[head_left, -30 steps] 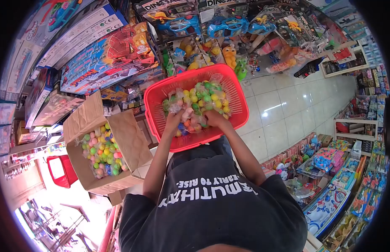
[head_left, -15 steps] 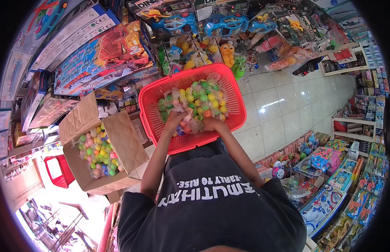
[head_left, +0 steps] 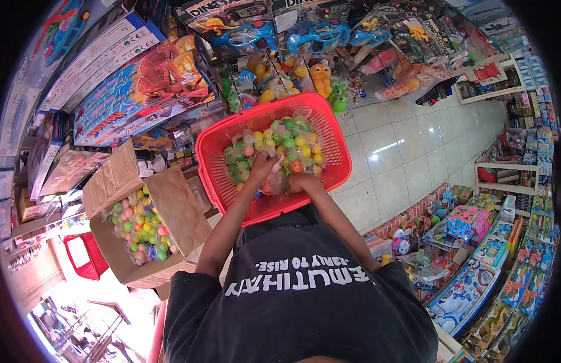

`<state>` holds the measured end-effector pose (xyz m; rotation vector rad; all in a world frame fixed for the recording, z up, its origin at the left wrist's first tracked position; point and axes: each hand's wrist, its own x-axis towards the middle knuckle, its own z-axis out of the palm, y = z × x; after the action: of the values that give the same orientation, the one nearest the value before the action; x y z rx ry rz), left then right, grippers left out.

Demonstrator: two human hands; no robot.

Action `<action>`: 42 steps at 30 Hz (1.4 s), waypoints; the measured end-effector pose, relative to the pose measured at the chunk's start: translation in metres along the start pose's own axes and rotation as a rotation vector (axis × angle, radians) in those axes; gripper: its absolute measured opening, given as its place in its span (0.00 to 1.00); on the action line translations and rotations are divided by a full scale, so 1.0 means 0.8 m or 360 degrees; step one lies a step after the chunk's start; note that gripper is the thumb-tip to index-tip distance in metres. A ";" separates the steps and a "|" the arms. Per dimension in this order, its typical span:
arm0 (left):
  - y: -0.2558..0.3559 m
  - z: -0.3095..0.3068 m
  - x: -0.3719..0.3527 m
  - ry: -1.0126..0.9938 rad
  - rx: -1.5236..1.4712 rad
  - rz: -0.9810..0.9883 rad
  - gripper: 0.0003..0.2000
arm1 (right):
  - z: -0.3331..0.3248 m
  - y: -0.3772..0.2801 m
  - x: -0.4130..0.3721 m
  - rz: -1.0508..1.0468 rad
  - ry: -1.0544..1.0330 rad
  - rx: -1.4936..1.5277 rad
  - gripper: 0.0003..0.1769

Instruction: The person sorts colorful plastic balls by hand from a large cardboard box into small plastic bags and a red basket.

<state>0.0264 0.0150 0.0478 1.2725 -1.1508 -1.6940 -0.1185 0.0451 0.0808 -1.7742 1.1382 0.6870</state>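
In the head view, a red plastic basket (head_left: 211,157) holds several clear bags of small coloured balls (head_left: 297,134), mostly yellow and green. My left hand (head_left: 264,166) is closed on a clear plastic bag (head_left: 272,181) of pinkish balls at the basket's near side. To its right, my right hand (head_left: 300,183) is curled against the same bag, with its fingertips partly hidden. An orange ball (head_left: 296,165) lies just above the right hand.
An open cardboard box (head_left: 182,209) with more bagged balls stands to the left. Behind it is another red basket (head_left: 94,260). Boxed toys (head_left: 141,85) are stacked at upper left. Tiled floor (head_left: 392,145) and toy shelves lie to the right.
My left hand has shifted slightly right and up, closer over the bag. My right hand stays nearly in place. The whole view has moved a little.
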 end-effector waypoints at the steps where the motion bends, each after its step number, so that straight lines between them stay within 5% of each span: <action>1: -0.011 0.002 0.006 -0.0012 0.0002 0.0000 0.10 | -0.002 -0.002 -0.002 0.0008 0.0006 0.0008 0.25; 4: -0.022 0.013 0.014 0.0003 0.0005 -0.0152 0.09 | 0.008 -0.002 -0.002 0.0088 -0.0001 -0.0009 0.25; 10: -0.044 0.005 0.018 -0.0107 -0.0100 0.0038 0.13 | 0.016 -0.005 -0.010 0.0341 0.0178 0.0018 0.24; 12: -0.064 -0.007 0.028 -0.0248 0.0434 0.0154 0.18 | 0.019 0.001 -0.005 0.0301 0.0176 0.0028 0.23; 16: -0.065 -0.006 0.028 -0.0186 0.0541 0.0287 0.21 | 0.023 0.006 -0.001 0.0272 0.0205 0.0019 0.23; 31: -0.050 -0.002 0.029 0.0279 0.0234 -0.0142 0.14 | 0.013 0.003 -0.010 0.0062 0.0190 0.0076 0.23; 33: -0.039 0.004 0.025 0.0184 0.0790 -0.0013 0.13 | 0.010 0.002 -0.012 0.0065 0.0179 0.0089 0.23; 36: -0.025 0.007 0.020 0.0120 0.0942 0.0077 0.16 | 0.010 0.003 -0.009 0.0033 0.0169 0.0096 0.23; 39: -0.037 -0.003 0.026 -0.0124 0.0500 0.0107 0.20 | 0.013 0.005 -0.005 0.0018 0.0196 0.0095 0.23; 42: -0.041 -0.006 0.028 -0.0197 0.0604 0.0243 0.23 | 0.015 0.007 0.000 0.0010 0.0172 0.0061 0.24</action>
<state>0.0244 0.0050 0.0090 1.2741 -1.6600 -1.5040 -0.1237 0.0547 0.0733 -1.7936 1.2216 0.5752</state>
